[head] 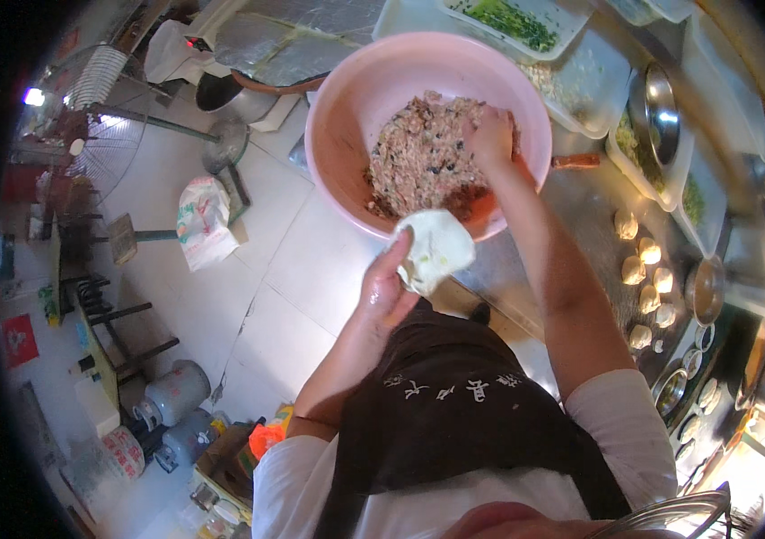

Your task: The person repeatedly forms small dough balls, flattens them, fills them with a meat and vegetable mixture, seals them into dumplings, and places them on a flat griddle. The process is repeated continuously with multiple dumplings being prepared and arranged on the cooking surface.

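Note:
My left hand (388,279) holds a flat, round sheet of pale dough (434,249) by its edge, thumb on top, just outside the near rim of a large pink plastic bowl (328,128). A mound of minced meat filling (423,155) with dark and green bits lies in the bowl. My right hand (490,135) reaches over the bowl's right rim, its fingers pressed into the right side of the filling. The fingertips are partly hidden, and whether they grip any filling cannot be told.
On the metal counter to the right lie several dough pieces (633,271). Plastic tubs of chopped greens (510,23) stand beyond the bowl, one tub with a steel bowl (660,114) in it. A wooden handle (576,161) sticks out beside the pink bowl. Left are a fan and gas cylinders (177,393).

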A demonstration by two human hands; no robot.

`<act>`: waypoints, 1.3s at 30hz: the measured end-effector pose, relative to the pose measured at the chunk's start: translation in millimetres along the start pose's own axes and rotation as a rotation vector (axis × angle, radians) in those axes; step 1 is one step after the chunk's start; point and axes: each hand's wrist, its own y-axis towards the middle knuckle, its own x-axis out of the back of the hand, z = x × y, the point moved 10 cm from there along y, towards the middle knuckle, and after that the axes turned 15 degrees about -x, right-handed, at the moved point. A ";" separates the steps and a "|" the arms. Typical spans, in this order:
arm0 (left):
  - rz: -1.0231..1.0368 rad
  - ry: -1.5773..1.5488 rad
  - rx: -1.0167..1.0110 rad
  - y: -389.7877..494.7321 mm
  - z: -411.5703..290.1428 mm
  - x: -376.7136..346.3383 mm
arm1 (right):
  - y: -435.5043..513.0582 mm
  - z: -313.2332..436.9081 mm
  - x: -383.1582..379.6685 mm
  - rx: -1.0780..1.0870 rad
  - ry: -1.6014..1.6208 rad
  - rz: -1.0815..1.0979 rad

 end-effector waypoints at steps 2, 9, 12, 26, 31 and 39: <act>-0.124 -0.053 -0.087 18.5 -32.6 20.4 | -25.8 11.8 -23.1 0.013 -0.049 0.069; -0.254 -0.229 -0.068 86.0 -47.8 46.7 | -36.2 54.8 -9.7 0.319 -0.082 -0.047; -0.183 -0.292 -0.093 103.5 -46.0 45.5 | -31.5 21.9 -55.7 0.161 0.222 0.292; -0.209 -0.338 -0.019 107.7 -45.3 -0.1 | -118.2 114.2 56.3 0.397 0.088 -0.046; -0.163 -0.370 -0.031 107.8 -41.5 3.7 | -110.5 116.2 43.0 0.405 0.412 0.104; -0.246 -0.359 -0.079 97.4 -68.3 41.3 | -145.3 42.0 -45.1 0.495 0.140 0.767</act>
